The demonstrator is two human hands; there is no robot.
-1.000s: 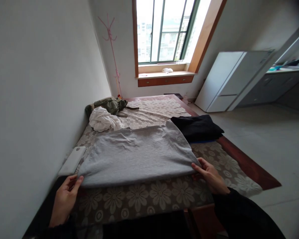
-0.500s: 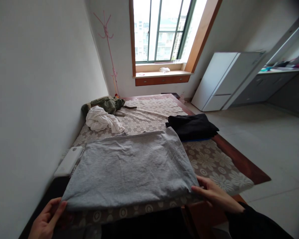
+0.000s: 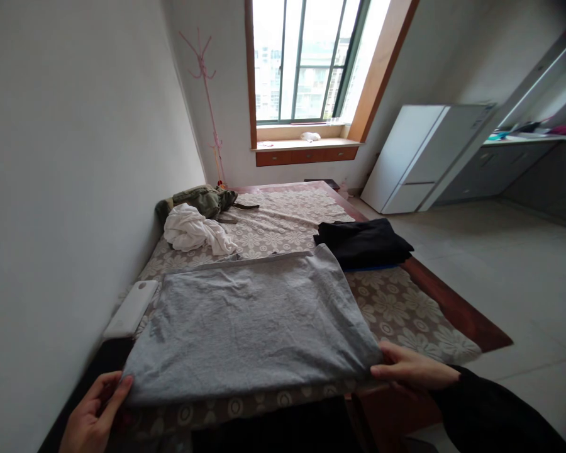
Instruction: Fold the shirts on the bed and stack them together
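A grey cloth (image 3: 255,321), folded into a wide rectangle, lies across the near part of the table (image 3: 400,308), which has a flower-patterned cover. My left hand (image 3: 97,406) pinches its near left corner between thumb and fingers. At the near right corner, my right hand (image 3: 412,370) grips the fabric, thumb toward me. The cloth's near edge is stretched between both hands, and its surface shows light wrinkles.
Beyond the grey cloth are a crumpled white cloth (image 3: 193,229) and a green bag (image 3: 205,200). Folded black clothing (image 3: 363,243) sits at the right, a white phone-like object (image 3: 132,309) at the left. A white fridge (image 3: 419,157) stands farther back.
My right hand has shifted slightly right and down with its corner of the grey cloth. My left hand has moved slightly right, still pinching its corner. The view has tilted a little.
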